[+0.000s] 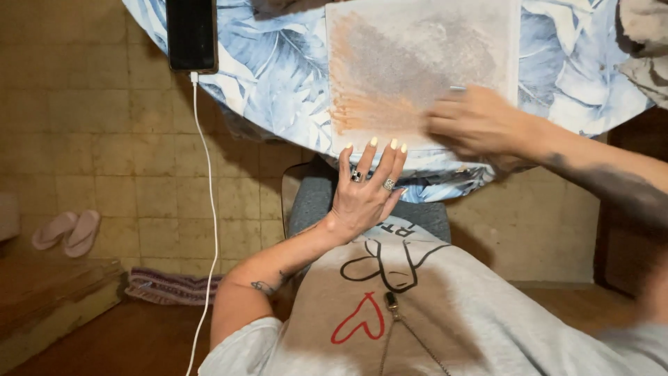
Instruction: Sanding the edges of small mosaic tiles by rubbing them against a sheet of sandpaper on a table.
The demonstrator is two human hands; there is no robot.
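Note:
A white canvas (417, 63) smeared with grey and orange colour lies on a round table covered by a blue leaf-print cloth (278, 83). My left hand (365, 188), with rings and pale nails, rests flat with its fingertips on the canvas's near edge. My right hand (476, 122) is blurred over the canvas's lower right part, closed on a small tool whose tip shows at its top; the tool's kind is unclear.
A black phone (191, 33) lies on the table's left edge, its white cable (211, 209) hanging to the floor. Pink slippers (68, 232) and a striped mat (170, 285) lie on the tiled floor at left. Crumpled cloth (643, 42) sits at the table's right.

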